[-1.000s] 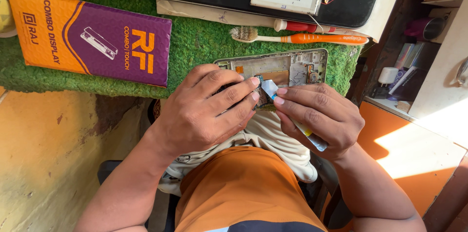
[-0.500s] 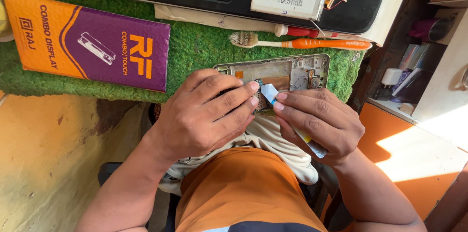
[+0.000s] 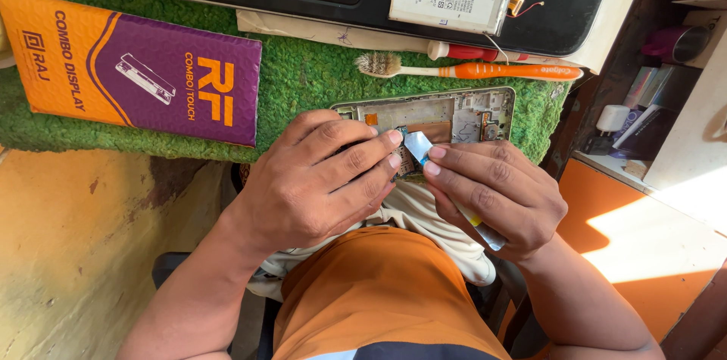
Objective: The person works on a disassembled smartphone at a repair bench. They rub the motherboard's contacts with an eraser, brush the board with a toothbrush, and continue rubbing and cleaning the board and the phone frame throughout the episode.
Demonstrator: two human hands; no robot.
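floor (image 3: 83, 254) showing worn yellow-ochre with dark patches at left | green turf mat (image 3: 303, 72) covering the desk | dark wooden shelf unit (image 3: 606, 65) standing at the desk's right edge | sunlight (image 3: 666, 231) falling bright across an orange surface at right

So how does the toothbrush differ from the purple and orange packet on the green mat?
The toothbrush is thin and stick-like, white and orange, with worn bristles at one end; the packet is broad, flat and rectangular, purple and orange. The toothbrush lies just above the opened phone frame; the packet sits off to the side. Both lie flat on the green mat, untouched.
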